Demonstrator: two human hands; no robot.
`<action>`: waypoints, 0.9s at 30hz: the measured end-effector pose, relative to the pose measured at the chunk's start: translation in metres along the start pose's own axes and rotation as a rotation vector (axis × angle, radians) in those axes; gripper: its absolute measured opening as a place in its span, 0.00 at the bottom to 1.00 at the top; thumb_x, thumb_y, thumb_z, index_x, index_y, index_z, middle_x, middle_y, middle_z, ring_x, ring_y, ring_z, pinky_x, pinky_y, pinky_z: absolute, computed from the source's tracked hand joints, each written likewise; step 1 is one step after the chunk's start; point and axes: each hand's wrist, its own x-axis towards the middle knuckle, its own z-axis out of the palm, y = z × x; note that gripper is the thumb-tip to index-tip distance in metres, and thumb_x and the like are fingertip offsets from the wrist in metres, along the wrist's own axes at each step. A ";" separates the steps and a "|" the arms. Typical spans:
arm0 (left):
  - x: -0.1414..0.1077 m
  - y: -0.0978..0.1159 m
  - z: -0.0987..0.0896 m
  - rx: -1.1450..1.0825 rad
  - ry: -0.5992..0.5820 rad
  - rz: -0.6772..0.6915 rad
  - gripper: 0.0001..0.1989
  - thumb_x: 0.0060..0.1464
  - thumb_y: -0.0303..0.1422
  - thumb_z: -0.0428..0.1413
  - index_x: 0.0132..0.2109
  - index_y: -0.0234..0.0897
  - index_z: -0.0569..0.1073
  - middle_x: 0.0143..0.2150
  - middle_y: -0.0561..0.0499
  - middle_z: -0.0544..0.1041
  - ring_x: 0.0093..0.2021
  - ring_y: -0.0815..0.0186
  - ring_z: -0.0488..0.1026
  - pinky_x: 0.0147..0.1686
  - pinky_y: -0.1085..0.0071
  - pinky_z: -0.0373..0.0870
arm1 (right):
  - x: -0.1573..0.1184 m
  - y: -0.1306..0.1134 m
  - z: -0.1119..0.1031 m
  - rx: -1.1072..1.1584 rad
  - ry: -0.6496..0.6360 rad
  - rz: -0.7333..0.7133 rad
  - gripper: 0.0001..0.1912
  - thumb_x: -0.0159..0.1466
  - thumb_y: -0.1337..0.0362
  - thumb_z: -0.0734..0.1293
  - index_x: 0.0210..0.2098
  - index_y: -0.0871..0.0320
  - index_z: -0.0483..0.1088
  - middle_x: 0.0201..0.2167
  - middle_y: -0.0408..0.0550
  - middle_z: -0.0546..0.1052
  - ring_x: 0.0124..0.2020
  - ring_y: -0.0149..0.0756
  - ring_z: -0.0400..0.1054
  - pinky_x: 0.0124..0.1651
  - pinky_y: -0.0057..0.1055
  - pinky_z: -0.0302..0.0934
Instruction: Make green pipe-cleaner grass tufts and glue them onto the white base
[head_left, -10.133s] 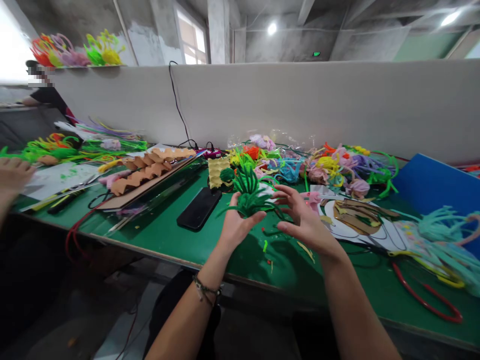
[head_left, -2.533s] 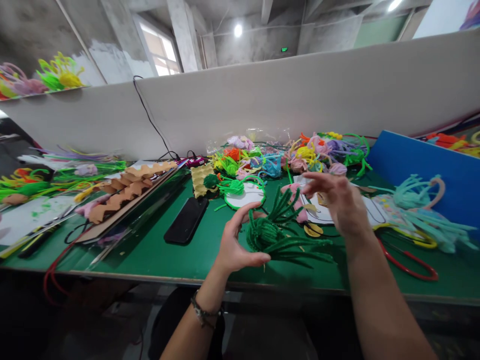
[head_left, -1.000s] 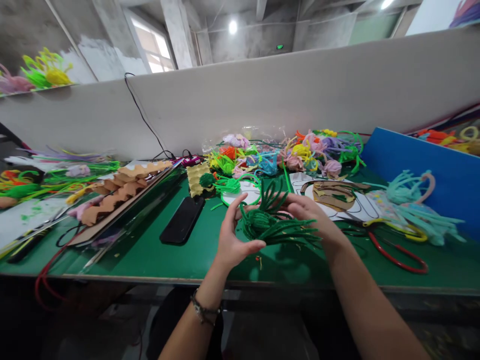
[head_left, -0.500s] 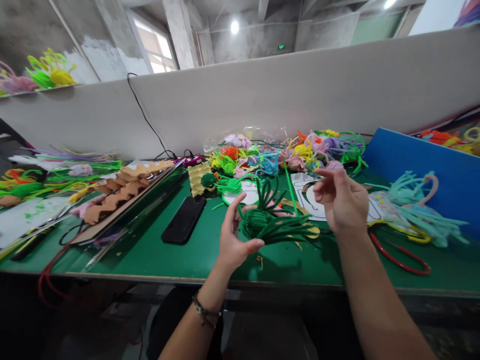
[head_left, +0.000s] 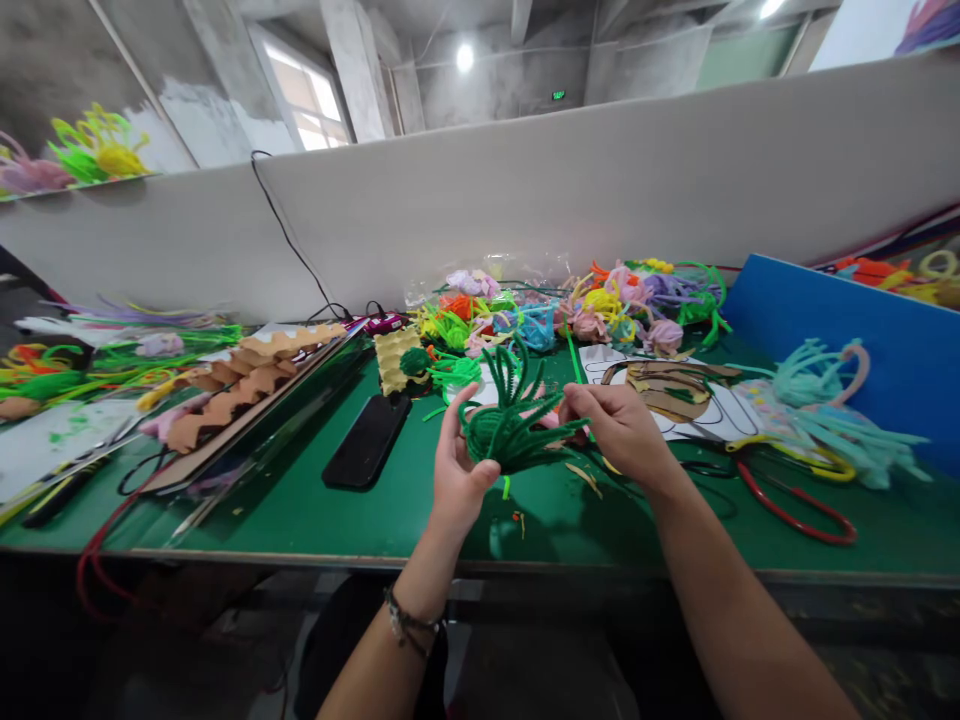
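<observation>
Above the green table, my left hand [head_left: 459, 470] grips a dark green pipe-cleaner bundle [head_left: 499, 428] by its rounded, wound head, thumb in front and fingers behind. Loose fuzzy stems fan up and to the right from that head. My right hand [head_left: 619, 425] is closed in a pinch at the tips of the right-hand stems. Behind the bundle lie bright green pipe cleaners [head_left: 454, 370] and a white sheet, partly covered. A printed paper with brown cut pieces [head_left: 667, 388] lies beyond my right hand.
A black phone [head_left: 367, 442] lies left of my hands. Further left are brown cardboard strips [head_left: 225, 400] and scissors [head_left: 97, 445]. Coloured pipe-cleaner pieces [head_left: 622, 300] pile along the back. At right are red-handled pliers or scissors [head_left: 799, 510], light teal pipe cleaners [head_left: 817, 400] and a blue board [head_left: 847, 330].
My right hand has come down and left from above the paper to the stem tips. The bundle has tilted, its stems now spread more upward. The brown pieces on the paper are uncovered.
</observation>
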 end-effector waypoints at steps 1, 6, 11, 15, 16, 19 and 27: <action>0.000 0.002 0.001 0.015 0.000 0.017 0.42 0.33 0.56 0.58 0.54 0.38 0.60 0.43 0.45 0.73 0.44 0.58 0.72 0.42 0.65 0.71 | 0.000 0.000 -0.001 -0.090 0.043 -0.051 0.25 0.61 0.50 0.55 0.14 0.59 0.62 0.13 0.42 0.66 0.16 0.26 0.59 0.21 0.24 0.53; -0.003 0.007 0.007 0.136 0.005 0.061 0.41 0.33 0.55 0.58 0.52 0.38 0.60 0.43 0.44 0.72 0.44 0.58 0.71 0.42 0.66 0.70 | -0.002 0.000 0.000 -0.461 0.278 -0.277 0.21 0.62 0.58 0.53 0.16 0.57 0.62 0.15 0.44 0.68 0.20 0.29 0.62 0.27 0.27 0.54; 0.003 0.009 0.003 0.223 0.191 0.092 0.35 0.38 0.51 0.58 0.51 0.38 0.60 0.46 0.45 0.70 0.44 0.60 0.70 0.41 0.69 0.69 | -0.001 0.003 -0.004 -0.476 0.220 -0.279 0.19 0.63 0.57 0.52 0.23 0.56 0.66 0.19 0.44 0.71 0.23 0.30 0.63 0.29 0.27 0.54; 0.010 0.009 -0.008 0.258 0.253 0.093 0.34 0.38 0.48 0.60 0.50 0.37 0.61 0.44 0.45 0.69 0.44 0.61 0.70 0.40 0.70 0.68 | 0.001 0.024 -0.008 -0.645 -0.029 0.001 0.13 0.61 0.59 0.56 0.30 0.58 0.68 0.27 0.47 0.73 0.27 0.32 0.65 0.32 0.28 0.56; 0.011 0.008 -0.011 0.262 0.256 0.089 0.34 0.37 0.48 0.60 0.50 0.37 0.61 0.44 0.45 0.70 0.43 0.61 0.70 0.40 0.70 0.68 | 0.000 0.031 -0.007 -0.741 -0.102 0.081 0.12 0.60 0.60 0.57 0.33 0.59 0.68 0.31 0.49 0.74 0.32 0.35 0.66 0.34 0.29 0.56; 0.012 0.008 -0.020 0.348 0.267 0.115 0.34 0.35 0.45 0.62 0.48 0.36 0.62 0.40 0.47 0.71 0.41 0.62 0.70 0.42 0.68 0.67 | -0.001 0.049 -0.002 -0.969 -0.278 0.206 0.17 0.58 0.61 0.61 0.44 0.63 0.67 0.42 0.56 0.72 0.43 0.43 0.65 0.40 0.31 0.56; 0.017 0.010 -0.037 0.423 0.267 0.135 0.32 0.37 0.44 0.62 0.48 0.36 0.60 0.35 0.49 0.72 0.37 0.63 0.72 0.39 0.67 0.68 | 0.006 0.052 0.007 -1.075 -0.390 0.181 0.11 0.59 0.64 0.58 0.32 0.60 0.71 0.30 0.53 0.75 0.34 0.41 0.68 0.31 0.30 0.54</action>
